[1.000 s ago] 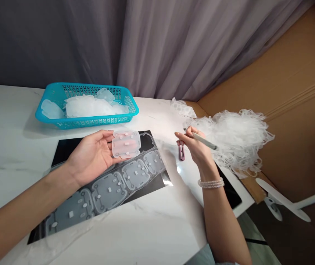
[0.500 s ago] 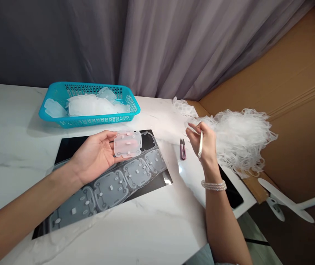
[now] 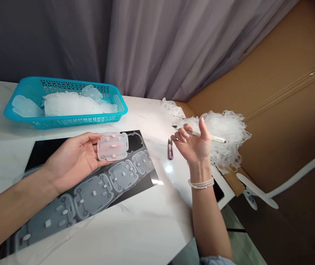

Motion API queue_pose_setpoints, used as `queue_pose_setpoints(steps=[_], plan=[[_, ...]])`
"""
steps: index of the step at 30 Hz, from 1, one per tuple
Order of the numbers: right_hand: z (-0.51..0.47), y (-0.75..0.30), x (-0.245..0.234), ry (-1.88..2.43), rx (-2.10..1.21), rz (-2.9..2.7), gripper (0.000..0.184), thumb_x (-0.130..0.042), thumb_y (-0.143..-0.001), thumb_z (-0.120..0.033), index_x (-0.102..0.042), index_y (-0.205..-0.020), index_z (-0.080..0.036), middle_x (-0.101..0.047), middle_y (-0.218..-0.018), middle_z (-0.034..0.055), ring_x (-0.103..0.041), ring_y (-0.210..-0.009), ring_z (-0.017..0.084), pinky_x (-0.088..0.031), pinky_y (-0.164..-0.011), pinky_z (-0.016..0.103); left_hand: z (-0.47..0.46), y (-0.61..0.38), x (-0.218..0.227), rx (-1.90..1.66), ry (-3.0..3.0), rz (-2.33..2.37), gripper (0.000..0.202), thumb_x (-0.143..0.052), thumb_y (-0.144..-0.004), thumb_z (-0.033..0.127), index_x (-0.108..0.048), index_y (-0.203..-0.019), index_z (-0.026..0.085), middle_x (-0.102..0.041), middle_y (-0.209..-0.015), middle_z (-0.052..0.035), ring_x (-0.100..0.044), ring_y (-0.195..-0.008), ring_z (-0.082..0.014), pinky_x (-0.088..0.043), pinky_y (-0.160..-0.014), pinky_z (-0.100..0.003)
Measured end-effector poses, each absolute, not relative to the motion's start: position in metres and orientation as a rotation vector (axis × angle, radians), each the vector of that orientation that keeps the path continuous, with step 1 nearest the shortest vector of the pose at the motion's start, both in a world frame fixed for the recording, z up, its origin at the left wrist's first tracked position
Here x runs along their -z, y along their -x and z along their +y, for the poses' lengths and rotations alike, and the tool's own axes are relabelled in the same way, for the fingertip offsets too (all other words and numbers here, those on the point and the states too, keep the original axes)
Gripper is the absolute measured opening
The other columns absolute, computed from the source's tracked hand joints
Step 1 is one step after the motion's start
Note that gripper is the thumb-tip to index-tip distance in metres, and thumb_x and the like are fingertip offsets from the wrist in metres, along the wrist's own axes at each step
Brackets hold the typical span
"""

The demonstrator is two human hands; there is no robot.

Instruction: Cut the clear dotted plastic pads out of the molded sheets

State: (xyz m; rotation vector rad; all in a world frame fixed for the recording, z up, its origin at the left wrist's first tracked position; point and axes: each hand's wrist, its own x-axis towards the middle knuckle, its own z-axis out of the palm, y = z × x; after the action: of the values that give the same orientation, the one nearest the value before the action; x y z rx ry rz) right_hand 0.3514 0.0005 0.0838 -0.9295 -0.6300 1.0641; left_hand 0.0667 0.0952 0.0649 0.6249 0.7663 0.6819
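On the fingers of my left hand (image 3: 74, 158), palm up, rests a translucent silicone piece (image 3: 112, 151) with rounded corners, small slots and raised white bumps. My thumb lies along its upper edge. Beneath it is a translucent sheet (image 3: 93, 197) of similar joined pieces, with a cut-out gap at its far right end. My right hand (image 3: 194, 149) is raised with its palm towards me, holding a slim silver pen-shaped tool (image 3: 218, 139) across the fingers. The tool's dark pointed tip is at the left. Thread snips (image 3: 170, 150) lie left of that hand.
A blue basket (image 3: 63, 122) holding several translucent pieces stands at the back left. The sheet lies on a black mat (image 3: 146, 180). Behind my right hand is a heap of translucent trimmings (image 3: 226, 125), beside a cardboard wall (image 3: 278, 92). A white stand (image 3: 259, 191) is at right.
My right hand has turned its palm towards me, and the tool has swung from upright to nearly level. The view has shifted right. My left hand still holds the silicone piece.
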Motion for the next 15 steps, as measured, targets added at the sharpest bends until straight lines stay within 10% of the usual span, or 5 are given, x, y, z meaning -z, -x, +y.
queue_pose_setpoints(steps=[8, 15], plan=[[0.001, -0.352, -0.078, 0.955, -0.984, -0.630, 0.034, -0.064, -0.086, -0.052, -0.058, -0.065, -0.026, -0.077, -0.088, 0.0044, -0.070, -0.091, 0.021, -0.047, -0.095, 0.038, 0.096, -0.067, -0.062, -0.680, -0.627, 0.773, 0.033, -0.046, -0.090, 0.015, -0.068, -0.112, 0.005, -0.068, -0.124, -0.0224, -0.070, -0.108, -0.0362, -0.062, -0.083, -0.054], [0.006, -0.301, -0.074, 1.344, -0.924, -1.110, 0.031, -0.062, -0.091, -0.049, -0.072, -0.082, -0.020, -0.076, -0.093, 0.0070, -0.071, -0.085, 0.021, -0.053, -0.085, 0.036, 0.083, -0.073, -0.063, -0.580, -0.669, 0.753, 0.030, -0.055, -0.092, 0.014, -0.067, -0.119, 0.011, -0.067, -0.129, -0.0169, -0.063, -0.121, -0.0317, -0.059, -0.095, -0.050]])
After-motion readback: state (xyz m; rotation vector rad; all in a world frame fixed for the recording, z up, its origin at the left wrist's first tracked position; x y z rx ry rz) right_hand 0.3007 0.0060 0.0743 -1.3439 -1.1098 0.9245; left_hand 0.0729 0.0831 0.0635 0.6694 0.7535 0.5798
